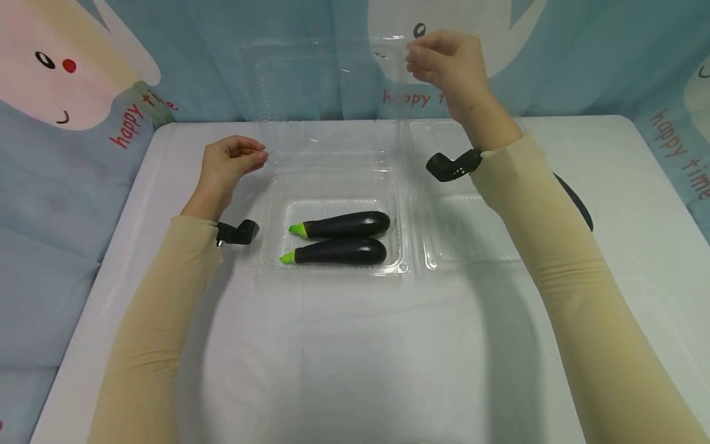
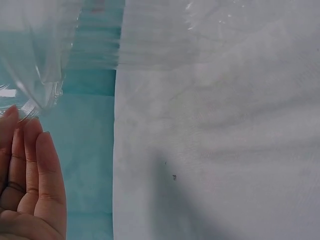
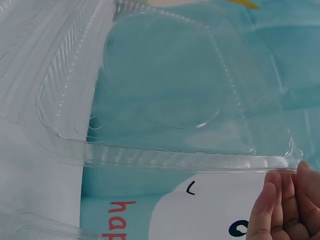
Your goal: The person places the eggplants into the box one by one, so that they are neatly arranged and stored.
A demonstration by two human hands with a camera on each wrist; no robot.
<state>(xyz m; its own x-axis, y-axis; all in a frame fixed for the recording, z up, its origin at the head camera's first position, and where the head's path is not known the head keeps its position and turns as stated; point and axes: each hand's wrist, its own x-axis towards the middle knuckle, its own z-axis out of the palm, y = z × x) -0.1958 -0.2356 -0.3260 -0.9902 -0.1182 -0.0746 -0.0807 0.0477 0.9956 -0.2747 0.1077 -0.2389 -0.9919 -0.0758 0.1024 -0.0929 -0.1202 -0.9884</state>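
Two dark eggplants [image 1: 346,225] with green stem ends lie side by side in the tray of a clear plastic clamshell container [image 1: 403,246]. Its see-through lid [image 1: 333,145] stands raised at the back. At the lid's far right corner, my right hand [image 1: 449,65] pinches the rim between thumb and fingers; the right wrist view shows this grip on the lid corner [image 3: 292,160]. My left hand [image 1: 230,160] is lower, at the lid's left side. In the left wrist view its thumb and fingertips [image 2: 32,125] pinch the edge of the clear plastic.
A second clear container [image 1: 471,246] lies to the right, partly behind the right forearm. A black curved object [image 1: 579,203] shows beyond that sleeve, mostly hidden. Everything rests on a white table [image 1: 355,357]. A blue printed curtain [image 1: 211,68] hangs along the back and sides.
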